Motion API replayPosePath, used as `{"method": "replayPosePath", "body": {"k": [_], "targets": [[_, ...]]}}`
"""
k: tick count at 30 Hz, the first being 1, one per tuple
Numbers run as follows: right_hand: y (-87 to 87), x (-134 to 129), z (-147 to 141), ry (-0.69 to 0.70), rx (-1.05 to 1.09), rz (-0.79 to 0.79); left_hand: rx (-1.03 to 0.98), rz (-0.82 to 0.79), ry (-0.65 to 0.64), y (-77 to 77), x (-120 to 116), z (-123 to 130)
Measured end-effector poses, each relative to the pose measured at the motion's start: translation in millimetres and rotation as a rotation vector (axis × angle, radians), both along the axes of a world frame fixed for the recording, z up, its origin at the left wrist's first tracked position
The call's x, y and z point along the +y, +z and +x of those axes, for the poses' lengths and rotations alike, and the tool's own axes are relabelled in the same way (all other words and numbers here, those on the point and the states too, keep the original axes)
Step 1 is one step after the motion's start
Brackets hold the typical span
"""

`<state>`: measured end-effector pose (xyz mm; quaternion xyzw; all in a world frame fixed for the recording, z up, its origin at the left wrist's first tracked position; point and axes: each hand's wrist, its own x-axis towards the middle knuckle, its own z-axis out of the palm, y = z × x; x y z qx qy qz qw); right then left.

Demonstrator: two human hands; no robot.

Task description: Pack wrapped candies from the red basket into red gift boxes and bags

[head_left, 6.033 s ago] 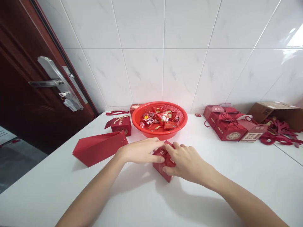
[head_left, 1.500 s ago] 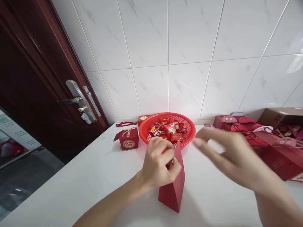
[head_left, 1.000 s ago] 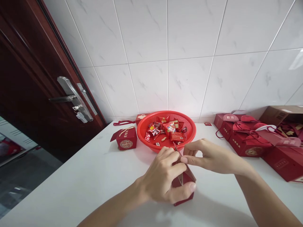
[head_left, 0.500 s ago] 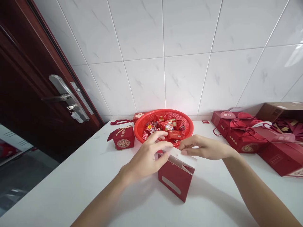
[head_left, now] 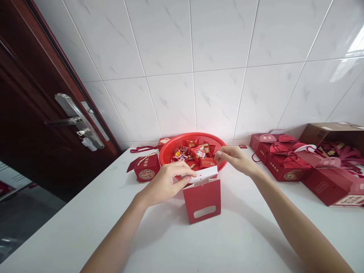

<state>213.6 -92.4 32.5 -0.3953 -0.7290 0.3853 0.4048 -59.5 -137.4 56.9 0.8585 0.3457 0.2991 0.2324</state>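
Observation:
An upright red paper box (head_left: 202,198) with an oval window low on its front stands on the white table. Its top is open, and a white inner flap tilts back. At the box's upper left edge, my left hand (head_left: 166,184) has its thumb and fingers closed on the rim. My right hand (head_left: 234,159) is over the right side of a red plastic basket (head_left: 209,136), fingertips pinched together beside the wrapped sweets (head_left: 199,151). Whatever may be between those fingertips is too small to make out.
A closed red box (head_left: 147,168) sits left of the basket, with a red ribbon (head_left: 143,148) behind it. Several red gift boxes (head_left: 290,165) and a cardboard carton (head_left: 327,131) of ribbons stand at the right. The tiled wall (head_left: 170,102) rises behind; a door (head_left: 42,76) is at left.
My right hand has left the top of the box and moved to the basket's right side. The box has turned so its front faces me more squarely; my left hand stays at its top.

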Motion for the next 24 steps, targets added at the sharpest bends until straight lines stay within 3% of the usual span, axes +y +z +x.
{"method": "replayPosePath", "body": {"k": [3, 7, 11, 14, 20, 24], "targets": [[-9.3, 8.9, 1.9, -0.1, 0.054, -0.007, -0.013, -0.013, -0.022, -0.8, 3.0, -2.7], [-21.2, 18.7, -3.8, -0.106, 0.1, -0.011, -0.055, -0.054, 0.028, -4.0, 13.5, -7.9], [-21.0, 33.0, -17.9, -0.111, 0.058, 0.019, -0.041, -0.14, 0.13, -7.4, 44.9, -13.7], [-19.0, 49.4, -31.1, -0.134, 0.054, -0.001, 0.169, -0.209, 0.154, -10.8, 77.5, -9.6], [-34.0, 76.2, -41.4, -0.26, 0.085, -0.056, 0.556, -0.333, -0.091, -28.7, 117.7, 29.8], [-42.3, 78.0, -36.3, -0.357, 0.132, -0.056, 0.739, -0.17, -0.142, -41.3, 128.2, 68.4]]}}
